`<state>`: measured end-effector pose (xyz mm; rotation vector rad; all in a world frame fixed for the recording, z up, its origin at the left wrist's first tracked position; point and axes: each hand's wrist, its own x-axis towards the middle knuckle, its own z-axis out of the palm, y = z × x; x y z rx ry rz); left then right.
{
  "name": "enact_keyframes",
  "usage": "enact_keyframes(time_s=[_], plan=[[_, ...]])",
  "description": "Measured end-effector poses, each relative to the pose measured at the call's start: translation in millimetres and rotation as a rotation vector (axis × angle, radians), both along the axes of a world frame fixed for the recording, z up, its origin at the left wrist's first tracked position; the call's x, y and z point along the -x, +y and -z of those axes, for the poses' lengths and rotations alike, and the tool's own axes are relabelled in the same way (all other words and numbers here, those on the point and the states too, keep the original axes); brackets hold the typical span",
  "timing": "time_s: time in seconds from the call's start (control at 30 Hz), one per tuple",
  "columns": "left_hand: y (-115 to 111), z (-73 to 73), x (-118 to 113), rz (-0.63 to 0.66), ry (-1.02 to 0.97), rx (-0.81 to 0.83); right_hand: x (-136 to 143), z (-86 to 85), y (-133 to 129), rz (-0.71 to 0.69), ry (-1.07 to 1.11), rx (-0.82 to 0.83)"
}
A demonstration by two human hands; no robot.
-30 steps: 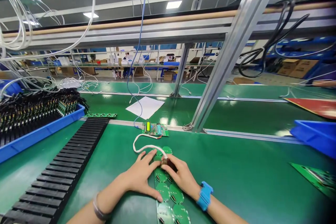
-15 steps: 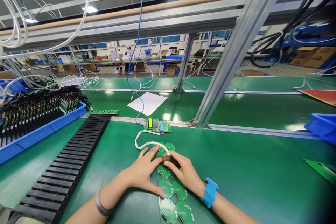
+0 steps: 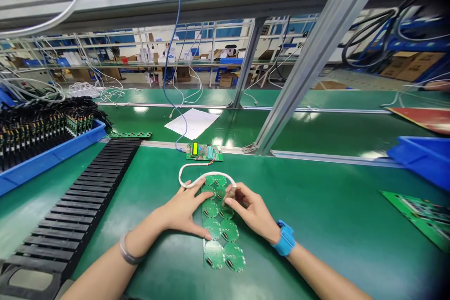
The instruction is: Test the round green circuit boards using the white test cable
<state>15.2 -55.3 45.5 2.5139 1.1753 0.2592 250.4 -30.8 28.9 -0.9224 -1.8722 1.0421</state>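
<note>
Between the right hand's [image 3: 253, 210] bent fingers a brown probe [image 3: 230, 193] is pinched over the panel of round green boards [image 3: 220, 222] at lower centre of the frame, its left edge touched by the left hand's [image 3: 183, 210] wide-spread fingers

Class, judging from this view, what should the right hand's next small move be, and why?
Probably ease the probe squarely down onto the panel. The right hand has it in a fingertip grip over the panel, whose left side the spread left hand seems to steady. Contact is hard to tell.
</note>
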Motion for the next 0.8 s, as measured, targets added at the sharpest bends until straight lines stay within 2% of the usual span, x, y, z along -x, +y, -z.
enact_keyframes(time_s=[0.2, 0.47, 0.6, 0.8], plan=[[0.8, 0.1, 3.3, -0.006, -0.011, -0.079, -19.3, 3.2, -4.7, -0.094, -0.064, 0.081], [2.0, 2.0, 4.2, 0.001, -0.025, -0.027, -17.3, 3.0, -4.5, -0.074, -0.077, 0.063], [1.4, 2.2, 3.9, 0.003, -0.031, -0.029, -17.3, 1.4, -6.0, -0.076, -0.116, -0.002], [2.3, 1.2, 5.0, -0.002, -0.025, -0.014, -16.2, -0.1, -7.6, -0.104, -0.226, -0.182]])
